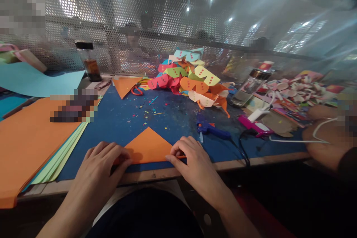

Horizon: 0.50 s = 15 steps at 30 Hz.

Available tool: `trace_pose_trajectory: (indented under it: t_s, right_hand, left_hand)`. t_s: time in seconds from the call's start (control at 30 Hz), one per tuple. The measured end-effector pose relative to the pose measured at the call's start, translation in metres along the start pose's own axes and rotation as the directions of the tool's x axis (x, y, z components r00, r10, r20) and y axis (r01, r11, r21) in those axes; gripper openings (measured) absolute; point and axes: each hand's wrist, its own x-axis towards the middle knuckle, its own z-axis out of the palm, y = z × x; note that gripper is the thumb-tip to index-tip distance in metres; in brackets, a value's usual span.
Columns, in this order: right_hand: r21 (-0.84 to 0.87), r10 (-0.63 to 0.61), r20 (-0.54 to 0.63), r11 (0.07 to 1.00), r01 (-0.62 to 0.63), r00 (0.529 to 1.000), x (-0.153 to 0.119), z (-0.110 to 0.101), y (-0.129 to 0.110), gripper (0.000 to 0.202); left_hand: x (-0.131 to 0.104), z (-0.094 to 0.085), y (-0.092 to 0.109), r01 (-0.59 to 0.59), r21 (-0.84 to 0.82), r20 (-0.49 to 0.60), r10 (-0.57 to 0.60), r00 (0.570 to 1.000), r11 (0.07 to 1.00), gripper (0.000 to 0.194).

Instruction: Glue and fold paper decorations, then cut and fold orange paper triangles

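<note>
An orange sheet of paper [150, 147], folded into a triangle, lies on the blue table mat with its peak pointing away from me. My left hand [104, 160] is closed on the triangle's left corner, thumb and fingers pinching it. At the opposite corner my right hand [189, 156] pinches the paper's lower edge, and a sliver of orange shows between the fingers. Just beyond my right hand lies a blue glue gun [213, 130]. Another folded orange paper [125, 84] rests farther back on the mat.
Stacked orange sheets [28, 134] over green ones lie at left. Folded paper shapes [189, 74] are heaped at the back, near red-handled scissors [136, 90]. A jar [91, 63], a bottle [248, 87] and a pink power strip [255, 126] stand around. Another person's arm [320, 137] is at right.
</note>
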Motion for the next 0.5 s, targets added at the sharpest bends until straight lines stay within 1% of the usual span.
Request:
trace_pose_trajectory:
  t_s: [0.13, 0.3, 0.43, 0.5]
  right_hand:
    - [0.005, 0.007, 0.010, 1.000, -0.007, 1.000, 0.0011, -0.0006, 0.0003, 0.023]
    - [0.006, -0.019, 0.002, 1.000, 0.019, 1.000, 0.0016, 0.0001, 0.0032, 0.022]
    - [0.010, -0.033, 0.003, 0.999, 0.033, 0.999, 0.0007, -0.0002, 0.0050, 0.021]
    - [0.024, -0.034, 0.003, 0.999, 0.034, 0.999, 0.0000, 0.0000, 0.0053, 0.020]
  left_hand:
    - [0.0015, 0.0005, -0.0002, 0.025, -0.004, 0.014, -0.025, 1.000, 1.000, 0.016]
    - [0.0023, -0.0003, -0.0042, 0.034, -0.012, 0.021, -0.034, 0.999, 0.999, 0.022]
    - [0.0003, -0.0014, -0.0059, 0.039, -0.037, 0.024, -0.038, 0.999, 0.999, 0.021]
    - [-0.0009, -0.0015, -0.0049, 0.048, -0.049, 0.009, -0.048, 0.999, 0.998, 0.020]
